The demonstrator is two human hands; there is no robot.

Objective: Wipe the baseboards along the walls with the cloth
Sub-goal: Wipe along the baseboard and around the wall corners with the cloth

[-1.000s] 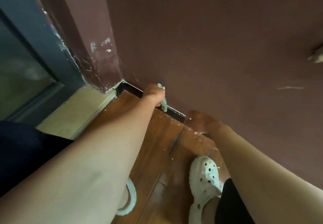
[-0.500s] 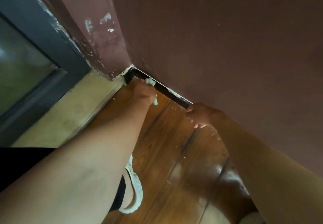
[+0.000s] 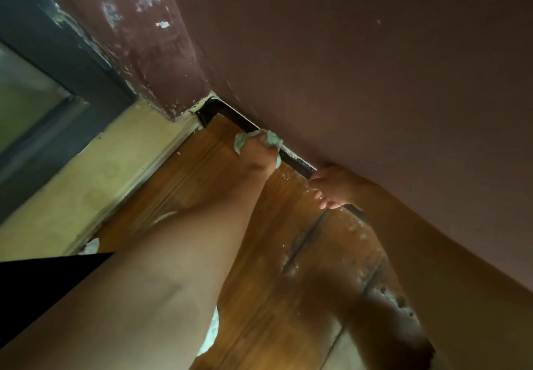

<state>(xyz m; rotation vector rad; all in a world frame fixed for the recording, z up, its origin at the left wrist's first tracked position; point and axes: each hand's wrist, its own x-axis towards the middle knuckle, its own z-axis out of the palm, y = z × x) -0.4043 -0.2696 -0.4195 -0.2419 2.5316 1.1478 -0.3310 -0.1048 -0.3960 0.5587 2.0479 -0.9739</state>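
Cloth (image 3: 272, 139) bunched in left hand (image 3: 258, 157), pressed on the dark baseboard (image 3: 297, 163), which runs up-left toward the corner (image 3: 209, 108) nearby. Right hand (image 3: 334, 186) sits further down it, looks loosely open, holding nothing.

**Matt paint, glossy wood**

The cloth (image 3: 272, 139) is soft, crumpled pale green fabric. The baseboard (image 3: 297, 164) is dark and smooth, flecked with pale dust. The wall (image 3: 375, 81) wears matt maroon paint, chipped to white on the corner pier (image 3: 150, 38). The floor (image 3: 288, 254) is glossy varnished wood planks; the door frame (image 3: 72, 61) is dull dark paint
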